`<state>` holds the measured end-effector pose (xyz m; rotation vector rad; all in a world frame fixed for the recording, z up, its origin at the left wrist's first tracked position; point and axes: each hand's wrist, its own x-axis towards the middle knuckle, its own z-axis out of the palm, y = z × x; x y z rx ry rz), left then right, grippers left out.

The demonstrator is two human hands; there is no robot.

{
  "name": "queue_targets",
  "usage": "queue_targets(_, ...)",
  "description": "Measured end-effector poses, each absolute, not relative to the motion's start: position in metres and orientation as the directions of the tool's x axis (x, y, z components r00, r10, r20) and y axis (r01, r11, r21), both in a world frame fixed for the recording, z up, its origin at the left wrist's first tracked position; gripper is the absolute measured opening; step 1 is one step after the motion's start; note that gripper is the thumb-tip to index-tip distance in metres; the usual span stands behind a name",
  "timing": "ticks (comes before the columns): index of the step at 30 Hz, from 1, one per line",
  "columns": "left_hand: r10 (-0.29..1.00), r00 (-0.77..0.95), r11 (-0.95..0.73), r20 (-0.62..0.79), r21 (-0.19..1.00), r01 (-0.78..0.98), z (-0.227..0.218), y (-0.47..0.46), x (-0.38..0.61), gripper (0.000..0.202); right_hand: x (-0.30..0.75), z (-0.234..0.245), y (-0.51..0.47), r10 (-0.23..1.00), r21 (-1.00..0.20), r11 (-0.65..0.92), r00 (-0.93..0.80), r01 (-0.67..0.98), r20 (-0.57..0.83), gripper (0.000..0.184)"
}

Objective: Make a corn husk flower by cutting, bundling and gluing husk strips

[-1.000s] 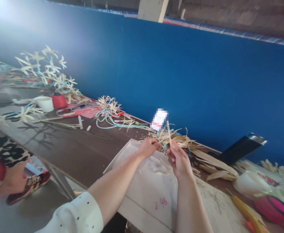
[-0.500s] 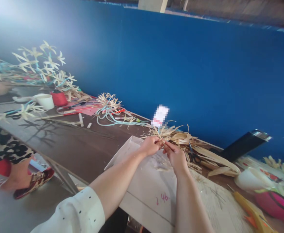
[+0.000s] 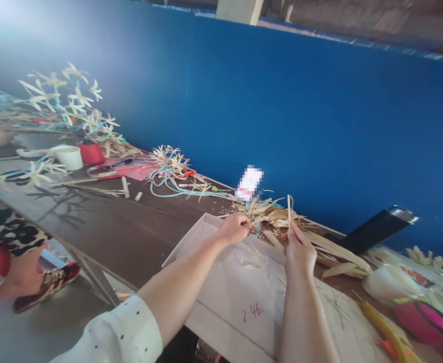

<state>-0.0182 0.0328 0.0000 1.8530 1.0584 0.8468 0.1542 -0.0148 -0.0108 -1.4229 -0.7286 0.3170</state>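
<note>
In the centre of the picture, slightly to the right, the right hand pinches a narrow pale strip between thumb and fingers, and the strip stands almost upright above the fingertips. The left hand is near it, to the left, with its fingers curled in; the view there is small and soft, so I cannot tell whether it holds something. Just behind both hands lies a heap of dry husks. Below the hands is a white board with pink handwriting, and some thin scraps lie on it. At the right of the frame a black bottle leans, and near it is a white cup. In the upper left stand pale flowers.
</note>
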Motion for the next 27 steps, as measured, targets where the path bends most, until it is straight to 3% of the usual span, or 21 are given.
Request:
queue_targets(5, 0.870, 0.455, -0.371, 0.190, 0.861, 0.349, 0.000, 0.035, -0.021, 0.028, 0.140, -0.009, -0.012, 0.686, -0.977, 0.215, 0.712, -0.004, 0.149, 0.059)
queue_targets(15, 0.694, 0.705, -0.474, 0.143, 0.829, 0.298, 0.012, 0.031, -0.031, 0.030, 0.140, -0.004, -0.013, 0.631, -0.966, 0.253, 0.765, -0.049, 0.126, 0.044)
queue_targets(24, 0.707, 0.707, -0.449, 0.033, 0.793, 0.412, 0.009, 0.039, -0.038, 0.018, 0.143, -0.004, -0.013, 0.621, -0.963, 0.255, 0.778, -0.087, 0.094, 0.046)
queue_targets(27, 0.656, 0.754, -0.420, -0.024, 0.819, 0.391, 0.009, 0.039, -0.040, 0.016, 0.142, -0.004, -0.012, 0.622, -0.962, 0.248, 0.780, -0.112, 0.069, 0.044)
